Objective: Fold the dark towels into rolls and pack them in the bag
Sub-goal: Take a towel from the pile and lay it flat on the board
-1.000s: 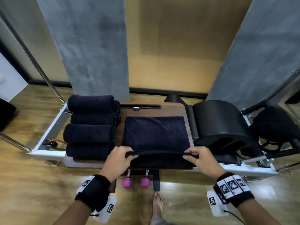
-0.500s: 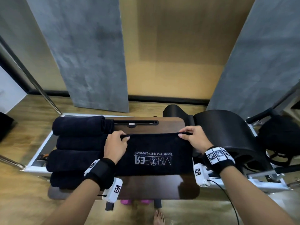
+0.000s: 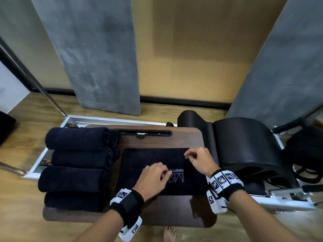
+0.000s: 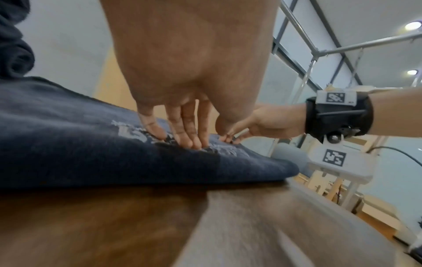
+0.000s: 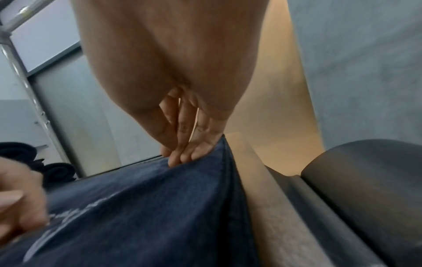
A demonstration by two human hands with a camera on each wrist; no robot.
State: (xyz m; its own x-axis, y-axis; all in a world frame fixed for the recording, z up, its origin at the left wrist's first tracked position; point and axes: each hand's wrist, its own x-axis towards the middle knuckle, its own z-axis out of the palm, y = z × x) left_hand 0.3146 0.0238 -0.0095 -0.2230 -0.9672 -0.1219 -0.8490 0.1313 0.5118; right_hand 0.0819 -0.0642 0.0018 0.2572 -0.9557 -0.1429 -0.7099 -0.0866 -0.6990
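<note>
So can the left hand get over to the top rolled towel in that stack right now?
Probably yes: the left hand only rests on the flat towel, and nothing stands between it and the top rolled towel.

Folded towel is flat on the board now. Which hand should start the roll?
Probably the right. The right hand already has its fingertips at the folded towel's right edge, where a roll could begin. The left hand presses mid-towel over the white lettering, better placed to hold it flat.
</note>
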